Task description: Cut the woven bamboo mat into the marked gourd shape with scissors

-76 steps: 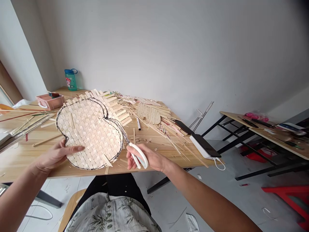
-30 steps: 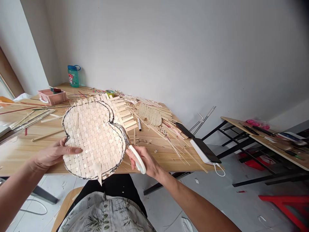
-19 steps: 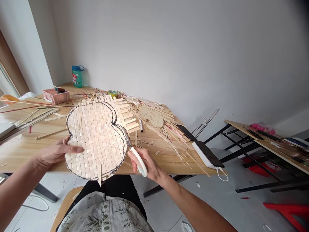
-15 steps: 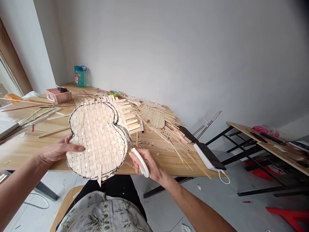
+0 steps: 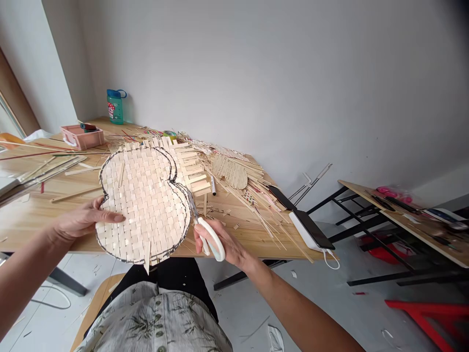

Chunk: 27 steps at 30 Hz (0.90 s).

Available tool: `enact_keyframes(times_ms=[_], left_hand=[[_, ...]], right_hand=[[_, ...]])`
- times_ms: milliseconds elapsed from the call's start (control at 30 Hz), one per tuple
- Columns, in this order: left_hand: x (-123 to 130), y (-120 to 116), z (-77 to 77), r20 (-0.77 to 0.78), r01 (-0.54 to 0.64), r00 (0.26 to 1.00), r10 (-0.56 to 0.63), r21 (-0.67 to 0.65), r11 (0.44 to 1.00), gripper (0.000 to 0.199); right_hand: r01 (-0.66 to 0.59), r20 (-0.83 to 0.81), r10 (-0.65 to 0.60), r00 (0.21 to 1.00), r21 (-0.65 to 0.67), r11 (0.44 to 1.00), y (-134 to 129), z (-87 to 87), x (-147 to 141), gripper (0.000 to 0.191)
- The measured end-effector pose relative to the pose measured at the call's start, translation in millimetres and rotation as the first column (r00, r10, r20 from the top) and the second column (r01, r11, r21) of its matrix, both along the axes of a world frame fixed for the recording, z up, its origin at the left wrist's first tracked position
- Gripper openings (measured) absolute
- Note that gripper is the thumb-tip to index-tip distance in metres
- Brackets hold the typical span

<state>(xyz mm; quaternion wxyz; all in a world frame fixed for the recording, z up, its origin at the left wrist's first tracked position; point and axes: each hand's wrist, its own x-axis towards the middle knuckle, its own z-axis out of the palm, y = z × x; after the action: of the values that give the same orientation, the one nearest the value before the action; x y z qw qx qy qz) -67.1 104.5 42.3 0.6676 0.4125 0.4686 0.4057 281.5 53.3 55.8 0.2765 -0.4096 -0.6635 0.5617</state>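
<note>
One pale woven mat (image 5: 146,205), outlined in black and fringed with strip ends (image 5: 199,178), is pinched over the bench (image 5: 29,215) by the left hand (image 5: 82,218), while the right hand's (image 5: 229,243) fingers (image 5: 198,238) curl around white-handled scissors (image 5: 213,234) at its right edge.

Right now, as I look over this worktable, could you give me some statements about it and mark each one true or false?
1. The left hand holds the woven piece. True.
2. The scissors lie loose on the table. False: the right hand holds the scissors.
3. The bottle has a blue lid. True.
4. The marker sits inside the pink box. False: the marker lies on the table.
5. No strips stick out past the black outline. False: some strips do, at the upper right.
</note>
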Motion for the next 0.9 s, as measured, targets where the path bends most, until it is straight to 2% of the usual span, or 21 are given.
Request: enact_keyframes(times_ms=[167, 333, 500, 667, 900], left_hand=[[0.2, 0.7, -2.1, 0.002, -0.036, 0.999, 0.036, -0.019, 0.999, 0.065], [-0.6, -0.8, -2.6, -0.031, -0.012, 0.999, 0.011, -0.013, 1.000, 0.058], [-2.7, 0.0, -5.4, -0.048, 0.041, 0.998, -0.041, 0.001, 0.999, 0.055], [-2.0, 0.5, -4.7, -0.035, 0.064, 0.997, -0.064, 0.016, 0.998, 0.053], [1.3, -1.6, 0.4, -0.013, 0.055, 0.998, -0.055, -0.022, 0.998, 0.049]], right_hand=[[0.018, 0.026, -0.019, 0.999, 0.008, 1.000, 1.0, 4.1, -3.1, 0.044], [0.017, -0.016, -0.017, 1.000, -0.035, 0.999, 4.0, 0.4, -5.7, 0.047], [0.031, -0.036, -0.032, 0.999, -0.020, 0.999, 6.4, -1.5, -7.1, 0.052], [0.024, 0.081, -0.026, 0.996, 0.026, 0.999, 8.1, 5.7, -6.2, 0.060], [0.050, 0.065, -0.052, 0.997, 0.026, 0.998, 7.8, 3.4, -4.1, 0.048]])
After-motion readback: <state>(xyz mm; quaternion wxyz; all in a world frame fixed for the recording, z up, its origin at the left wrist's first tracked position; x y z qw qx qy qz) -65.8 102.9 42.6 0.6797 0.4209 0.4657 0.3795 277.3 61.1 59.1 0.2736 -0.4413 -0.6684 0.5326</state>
